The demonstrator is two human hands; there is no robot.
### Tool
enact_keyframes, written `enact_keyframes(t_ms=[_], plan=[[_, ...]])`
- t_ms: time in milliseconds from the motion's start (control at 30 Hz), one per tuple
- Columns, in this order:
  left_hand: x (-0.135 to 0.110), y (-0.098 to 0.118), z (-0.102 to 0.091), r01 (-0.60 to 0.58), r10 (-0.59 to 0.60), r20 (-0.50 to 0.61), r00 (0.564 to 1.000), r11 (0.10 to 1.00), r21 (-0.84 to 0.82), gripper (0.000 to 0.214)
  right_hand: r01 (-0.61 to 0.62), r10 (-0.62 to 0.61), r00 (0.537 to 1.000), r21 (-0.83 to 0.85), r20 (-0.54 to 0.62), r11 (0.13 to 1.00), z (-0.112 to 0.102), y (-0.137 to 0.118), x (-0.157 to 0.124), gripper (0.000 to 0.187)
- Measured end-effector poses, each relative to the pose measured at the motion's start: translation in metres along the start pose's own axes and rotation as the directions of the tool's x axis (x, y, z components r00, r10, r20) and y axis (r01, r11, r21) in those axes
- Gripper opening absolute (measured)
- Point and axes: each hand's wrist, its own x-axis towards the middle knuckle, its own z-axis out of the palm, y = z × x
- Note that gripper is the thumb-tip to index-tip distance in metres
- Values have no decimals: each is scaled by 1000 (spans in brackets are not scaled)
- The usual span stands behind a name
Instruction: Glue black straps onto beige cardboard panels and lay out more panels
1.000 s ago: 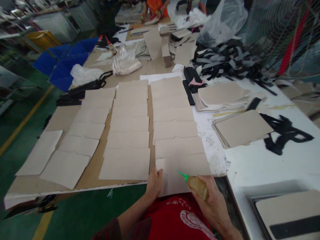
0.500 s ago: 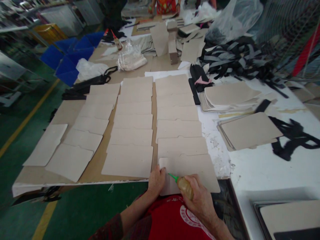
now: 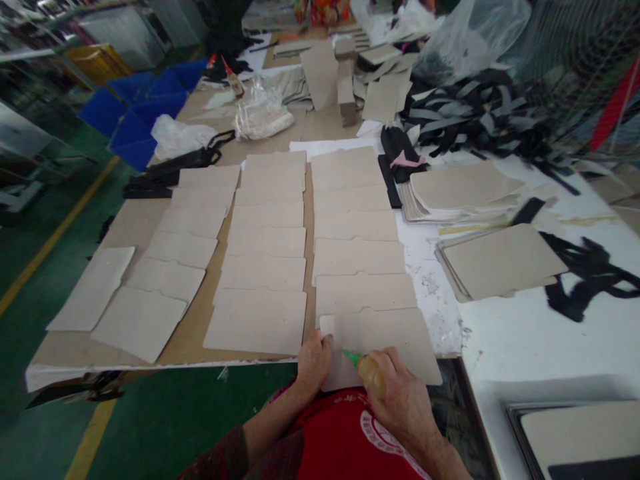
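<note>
My right hand is wrapped around a yellowish squeeze bottle with a green nozzle. The nozzle tip points left, just over the nearest cardboard panel in the right-hand row. At that panel's left edge, my left hand pinches the board, thumb on top and the other fingers mostly hidden. A paler strip shows along the same edge. Overlapping grey-beige panels run away from me in rows, including a middle row and a left row.
Stacked boards and black straps lie on the white table to the right. A heap of black and grey strips sits farther back. Blue bins stand off the left side. Another person is at the far end.
My right hand has shifted the bottle's nozzle slightly right and down over the panel. My left hand stays at the panel's edge.
</note>
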Motion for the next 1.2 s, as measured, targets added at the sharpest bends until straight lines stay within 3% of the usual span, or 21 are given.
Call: enact_keyframes(t_ms=[267,533,800,1200], plan=[[1,0,-3,2,-2,15,1000,1000,25,29,29,-25,998,72,-57,997,14,1,-3,33],[5,-2,-2,-25,25,18,1000,999,30,30,-35,78,980,223,-184,974,18,3,2,30],[1,-8,1,-34,32,-59,998,999,-22,15,-128,299,870,406,-393,905,8,33,9,41],[9,-9,-1,-89,82,-150,985,995,-40,9,-274,562,729,586,-391,763,-2,60,0,58]])
